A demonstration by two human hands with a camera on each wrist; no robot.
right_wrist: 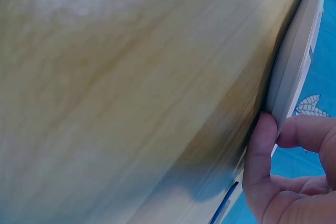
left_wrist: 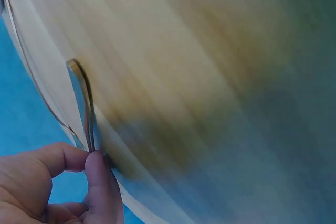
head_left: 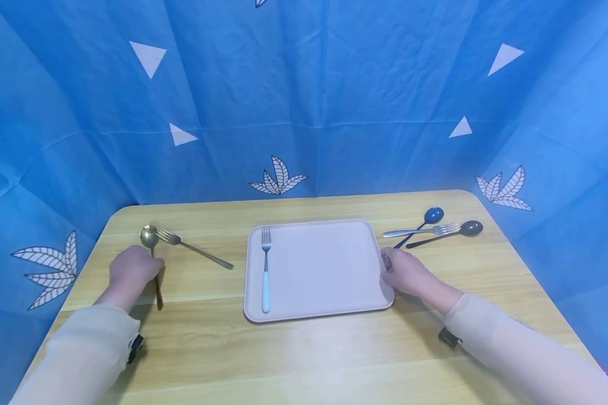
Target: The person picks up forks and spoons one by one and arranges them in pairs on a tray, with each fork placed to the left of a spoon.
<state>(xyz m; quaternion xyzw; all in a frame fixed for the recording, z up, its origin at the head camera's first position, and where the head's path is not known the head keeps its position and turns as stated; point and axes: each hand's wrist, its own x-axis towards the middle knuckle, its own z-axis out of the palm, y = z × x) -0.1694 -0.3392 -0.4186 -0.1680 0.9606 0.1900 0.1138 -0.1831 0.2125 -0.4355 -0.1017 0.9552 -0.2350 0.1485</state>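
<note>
1. Near the left edge of the desk (head_left: 304,360), the left hand (head_left: 131,267) pinches the handle of a gold spoon (head_left: 148,237) between thumb and finger, as my wrist view confirms; its bowl points towards the far edge.
2. At mid-desk, the right hand (head_left: 407,271) grips a pale tray (head_left: 329,264) by its right rim; whether that side is raised, I cannot tell.
3. Danger, as I judge it: lifting from that one rim could tilt the tray and send the blue-handled fork (head_left: 265,284), loose along its left rim, sliding off.
4. Towards the desk's far left corner, a gold fork (head_left: 197,251) has its tines at the spoon's neck, touching or just beside, I cannot say; a sideways pull could drag it along.
5. Near the far right corner, a blue spoon (head_left: 433,215), a silver fork (head_left: 445,229) and a dark spoon (head_left: 471,228) overlap, handles just beyond the right hand; a rightward shove could scatter them.
6. Behind the far edge hangs a blue curtain (head_left: 319,112), likely limiting reach that way.
</note>
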